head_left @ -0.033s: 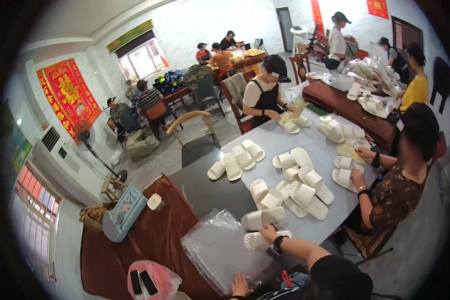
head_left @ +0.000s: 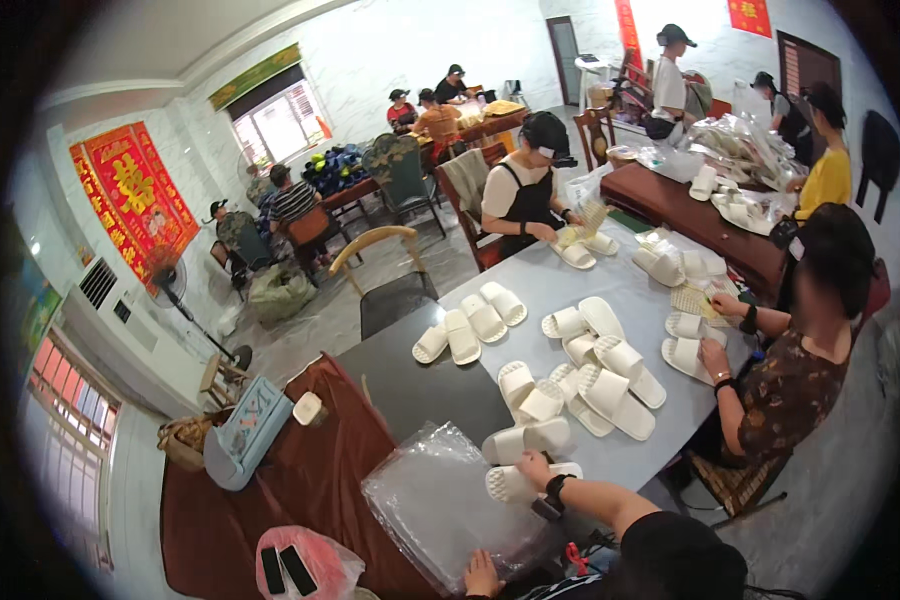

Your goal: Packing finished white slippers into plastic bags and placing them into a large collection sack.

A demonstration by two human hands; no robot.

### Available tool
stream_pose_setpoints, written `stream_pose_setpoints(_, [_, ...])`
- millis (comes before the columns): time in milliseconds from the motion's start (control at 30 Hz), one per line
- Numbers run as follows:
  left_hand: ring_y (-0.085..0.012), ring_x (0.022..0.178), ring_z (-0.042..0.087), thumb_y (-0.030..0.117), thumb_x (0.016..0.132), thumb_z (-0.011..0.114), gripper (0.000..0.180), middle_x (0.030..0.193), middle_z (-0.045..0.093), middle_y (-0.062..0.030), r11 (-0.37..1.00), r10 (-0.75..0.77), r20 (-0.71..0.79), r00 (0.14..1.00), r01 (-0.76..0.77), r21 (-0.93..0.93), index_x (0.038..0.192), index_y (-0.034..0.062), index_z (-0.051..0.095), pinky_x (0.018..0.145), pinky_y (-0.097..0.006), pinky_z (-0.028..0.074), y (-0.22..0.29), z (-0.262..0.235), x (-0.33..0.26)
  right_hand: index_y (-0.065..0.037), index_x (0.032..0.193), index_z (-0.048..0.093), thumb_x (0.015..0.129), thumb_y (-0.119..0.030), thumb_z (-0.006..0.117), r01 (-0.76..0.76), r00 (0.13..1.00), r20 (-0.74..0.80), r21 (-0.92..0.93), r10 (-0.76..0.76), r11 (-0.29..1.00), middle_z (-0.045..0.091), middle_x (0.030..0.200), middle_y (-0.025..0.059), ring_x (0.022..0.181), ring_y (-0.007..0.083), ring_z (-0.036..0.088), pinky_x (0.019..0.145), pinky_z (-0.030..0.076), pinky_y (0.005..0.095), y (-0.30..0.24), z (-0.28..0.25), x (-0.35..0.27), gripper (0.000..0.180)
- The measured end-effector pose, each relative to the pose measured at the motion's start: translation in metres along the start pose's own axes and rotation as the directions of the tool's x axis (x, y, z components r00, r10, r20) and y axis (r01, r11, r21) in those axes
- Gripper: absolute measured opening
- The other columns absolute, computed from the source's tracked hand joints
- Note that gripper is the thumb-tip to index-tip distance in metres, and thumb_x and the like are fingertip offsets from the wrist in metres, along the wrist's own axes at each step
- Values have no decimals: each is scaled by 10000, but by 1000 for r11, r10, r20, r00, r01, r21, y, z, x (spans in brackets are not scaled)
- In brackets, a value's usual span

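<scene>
My right hand (head_left: 536,470) reaches to the table's near part, its fingers closed on a white slipper (head_left: 507,485) with a bumpy, dimpled sole. Just beyond it lies another white slipper (head_left: 510,446), on its side against a further one. My left hand (head_left: 482,574) rests with fingers stretched out on the near edge of a stack of clear plastic bags (head_left: 420,490). It holds nothing that I can see. More white slippers (head_left: 618,402) lie in overlapping pairs past my right hand, and several stand in a row (head_left: 462,336) farther left.
A brown-covered table (head_left: 260,520) adjoins on the left, bearing a pink bag (head_left: 335,560) with two phones, a blue box-like object (head_left: 253,430) and a small white container (head_left: 308,408). To the right, a co-worker (head_left: 790,390) handles slippers; another person (head_left: 520,195) works at the far end.
</scene>
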State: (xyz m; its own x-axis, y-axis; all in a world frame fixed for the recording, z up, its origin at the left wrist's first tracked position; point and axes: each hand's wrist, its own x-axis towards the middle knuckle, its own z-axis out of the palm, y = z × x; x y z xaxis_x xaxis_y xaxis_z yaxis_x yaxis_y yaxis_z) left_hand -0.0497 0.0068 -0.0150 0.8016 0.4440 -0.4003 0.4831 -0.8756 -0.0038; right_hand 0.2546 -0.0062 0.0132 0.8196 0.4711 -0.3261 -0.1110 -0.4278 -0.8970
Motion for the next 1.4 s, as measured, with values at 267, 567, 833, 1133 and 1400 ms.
stream_pose_setpoints(267, [-438, 1199, 209, 280, 670, 623, 788, 1341, 210, -212, 979, 52, 131, 990, -24, -202, 1329, 239, 194, 963, -517, 208, 6, -34, -4, -77, 1322, -15, 688, -170, 651, -137, 980, -113, 205, 162, 969, 364, 1211, 248, 1107, 343, 397, 943, 308, 360, -7, 35, 11, 924])
stream_pose_setpoints(567, [-456, 1209, 171, 322, 638, 659, 854, 1326, 196, -263, 994, -16, 54, 998, 21, -104, 1335, 202, 181, 965, -537, 184, 20, -4, 12, -91, 1318, 36, 686, -207, 633, -330, 929, -123, 147, 348, 932, 490, 1077, 245, 973, 343, 507, 840, 392, 369, 26, 13, -24, 877])
stream_pose_setpoints(833, [-477, 1201, 152, 327, 597, 687, 912, 1314, 191, -283, 994, 7, 136, 991, 8, -112, 1336, 187, 170, 961, -539, 192, 16, -20, 8, -12, 1166, 411, 722, -221, 617, -223, 974, 95, 318, 203, 921, 544, 1015, 158, 865, 210, 539, 774, 420, 297, 43, 1, -3, 532])
stream_pose_setpoints(1133, [-459, 1164, 237, 258, 650, 639, 795, 1305, 226, -262, 989, 77, -26, 997, -79, -121, 1318, 197, 213, 919, -502, 281, 13, -13, 5, 8, 924, 576, 804, -301, 536, -362, 893, 371, 262, 253, 895, 596, 795, 71, 697, 178, 572, 656, 446, 300, 56, 3, 26, 334])
stream_pose_setpoints(1400, [-381, 1054, 406, 108, 740, 482, 448, 1237, 372, -191, 981, 49, 44, 998, -39, -192, 1184, 125, 423, 856, -465, 353, 12, -51, -7, 26, 1038, 500, 769, -225, 591, -478, 869, 445, 640, 218, 602, 572, 889, 94, 687, 198, 573, 616, 472, 330, 27, -47, -21, 379])
